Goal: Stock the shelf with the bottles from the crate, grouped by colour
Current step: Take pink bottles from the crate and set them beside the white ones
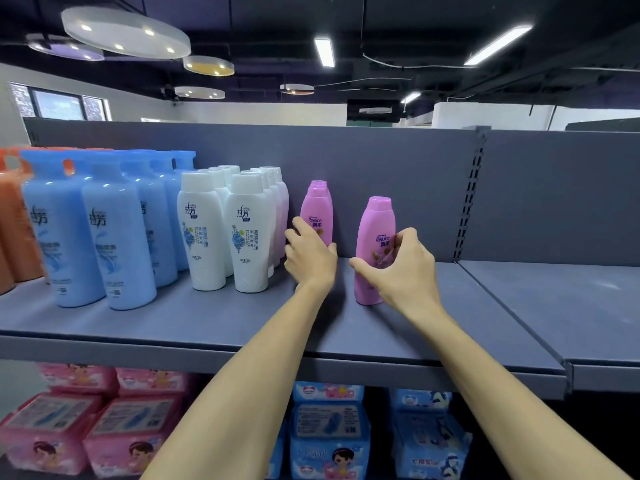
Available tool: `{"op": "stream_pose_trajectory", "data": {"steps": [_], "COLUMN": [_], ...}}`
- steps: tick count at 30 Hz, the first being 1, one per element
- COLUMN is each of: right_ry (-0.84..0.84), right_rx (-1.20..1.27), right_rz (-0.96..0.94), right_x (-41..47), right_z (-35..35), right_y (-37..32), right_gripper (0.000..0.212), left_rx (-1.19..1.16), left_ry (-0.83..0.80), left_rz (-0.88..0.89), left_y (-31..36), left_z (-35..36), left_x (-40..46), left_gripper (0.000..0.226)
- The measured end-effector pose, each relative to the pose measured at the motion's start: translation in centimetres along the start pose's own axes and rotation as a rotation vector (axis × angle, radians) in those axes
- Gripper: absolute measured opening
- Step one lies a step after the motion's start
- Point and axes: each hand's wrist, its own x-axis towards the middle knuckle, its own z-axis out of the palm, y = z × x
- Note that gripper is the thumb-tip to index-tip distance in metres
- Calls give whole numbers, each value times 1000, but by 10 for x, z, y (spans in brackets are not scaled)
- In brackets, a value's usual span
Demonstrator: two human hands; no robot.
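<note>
On the grey shelf (pixel 242 320) stand orange bottles (pixel 14 220) at the far left, then blue bottles (pixel 104 230), then white bottles (pixel 225 230). A row of pink Rejoice bottles (pixel 317 209) stands upright to their right; my left hand (pixel 310 258) grips the front one low down. My right hand (pixel 401 268) grips another pink bottle (pixel 375 233), which stands upright on the shelf a little to the right of that row. The crate is out of view.
The shelf's back panel (pixel 381 161) rises behind the bottles. A slotted upright (pixel 472 195) splits the shelf; the bay to its right (pixel 571 299) holds nothing. Pink packs (pixel 69 417) and blue packs (pixel 329 431) fill the shelf below.
</note>
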Motion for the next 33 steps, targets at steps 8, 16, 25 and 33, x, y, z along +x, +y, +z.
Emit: {"op": "stream_pose_trajectory", "data": {"steps": [8, 16, 25, 33], "right_ry": [-19, -37, -38, -43], "right_rx": [17, 22, -10, -89], "right_rz": [14, 33, 50, 97], "right_x": [-2, -4, -3, 4], "right_z": [-2, -3, 34, 81], "right_y": [-2, -6, -33, -67], "right_gripper": [64, 54, 63, 64], "left_rx": [10, -40, 77, -33], "left_ry": [11, -68, -136, -167], "left_rz": [13, 15, 316, 452], "left_y": [-5, -9, -41, -59], "left_z": [-7, -17, -70, -101], "left_x": [2, -5, -16, -19], "left_gripper": [58, 57, 38, 33]}}
